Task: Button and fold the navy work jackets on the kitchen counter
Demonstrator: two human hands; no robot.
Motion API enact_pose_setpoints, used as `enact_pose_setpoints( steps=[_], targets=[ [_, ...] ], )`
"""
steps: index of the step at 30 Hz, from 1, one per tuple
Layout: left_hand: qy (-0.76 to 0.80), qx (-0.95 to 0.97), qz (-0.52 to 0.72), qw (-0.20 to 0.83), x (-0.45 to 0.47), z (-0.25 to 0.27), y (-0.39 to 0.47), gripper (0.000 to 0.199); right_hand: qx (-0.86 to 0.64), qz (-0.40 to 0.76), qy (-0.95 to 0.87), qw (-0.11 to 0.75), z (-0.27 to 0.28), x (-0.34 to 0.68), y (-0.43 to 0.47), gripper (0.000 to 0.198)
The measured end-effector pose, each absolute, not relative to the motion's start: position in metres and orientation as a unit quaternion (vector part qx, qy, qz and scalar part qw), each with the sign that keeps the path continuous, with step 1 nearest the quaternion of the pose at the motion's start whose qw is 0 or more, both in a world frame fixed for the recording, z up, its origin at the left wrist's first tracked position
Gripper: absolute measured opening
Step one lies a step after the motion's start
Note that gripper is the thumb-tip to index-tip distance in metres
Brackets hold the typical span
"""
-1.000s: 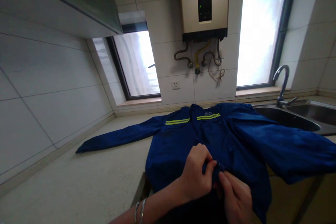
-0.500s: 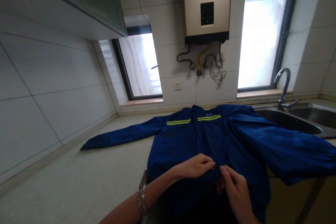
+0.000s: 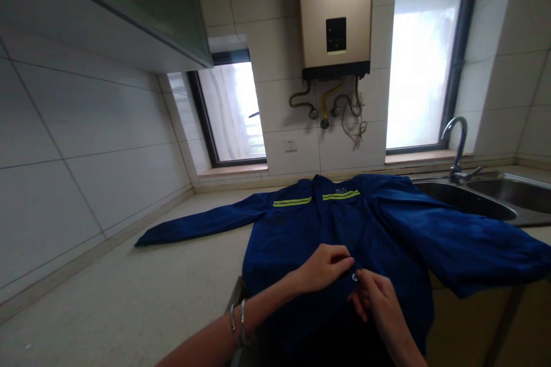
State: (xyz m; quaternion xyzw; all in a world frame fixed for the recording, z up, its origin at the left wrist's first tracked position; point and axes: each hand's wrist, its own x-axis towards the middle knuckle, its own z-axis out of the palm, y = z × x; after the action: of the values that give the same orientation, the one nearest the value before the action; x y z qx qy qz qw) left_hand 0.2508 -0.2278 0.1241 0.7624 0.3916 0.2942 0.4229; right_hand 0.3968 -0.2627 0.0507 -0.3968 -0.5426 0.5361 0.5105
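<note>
A dark blue work jacket [image 3: 284, 241] with yellow reflective stripes on its chest lies spread over the counter, its lower part hanging past the front edge. Its left-lying sleeve stretches along the counter; the other sleeve droops over the edge at the right. My left hand [image 3: 325, 266], with bracelets at the wrist, pinches the front edge of the jacket. Close beside it, my right hand [image 3: 376, 298] grips the same edge between thumb and fingers. A small round metal snap [image 3: 354, 277] shows on the cloth between the two hands.
The pale countertop [image 3: 107, 298] runs along the left wall. At the right is a steel sink [image 3: 508, 198] with a chrome faucet [image 3: 460, 149], close to the jacket's sleeve. A water heater [image 3: 336, 11] hangs on the back wall, and a cabinet [image 3: 129, 6] juts out upper left.
The round snap has come into view between my hands as the cloth edge turned. My right hand has shifted slightly left, and the view has tilted a little.
</note>
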Motion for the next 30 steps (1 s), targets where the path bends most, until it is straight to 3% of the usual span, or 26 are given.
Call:
enact_pose_setpoints(
  steps=[5,11,15,21,30],
  targets=[
    [0.416,0.769,0.315,0.370,0.255,0.141,-0.234,0.028,-0.424,0.359,-0.596,0.580,0.074,0.392,-0.277,0.049],
    [0.507,0.761,0.386,0.125,0.239,0.132,-0.194,0.025,-0.385,0.151,-0.662,0.625,0.089,0.380,-0.287,0.045],
    [0.595,0.716,0.363,0.048,0.212,0.122,-0.142,0.022,-0.341,0.104,-0.694,0.625,0.086,0.375,-0.297,0.041],
    [0.626,0.695,0.352,0.036,0.210,0.112,-0.083,0.024,-0.358,0.121,-0.682,0.626,0.065,0.384,-0.293,0.041],
    [0.624,0.691,0.316,0.181,0.244,0.083,-0.044,0.020,-0.439,0.195,-0.610,0.630,0.040,0.406,-0.291,0.044]
  ],
)
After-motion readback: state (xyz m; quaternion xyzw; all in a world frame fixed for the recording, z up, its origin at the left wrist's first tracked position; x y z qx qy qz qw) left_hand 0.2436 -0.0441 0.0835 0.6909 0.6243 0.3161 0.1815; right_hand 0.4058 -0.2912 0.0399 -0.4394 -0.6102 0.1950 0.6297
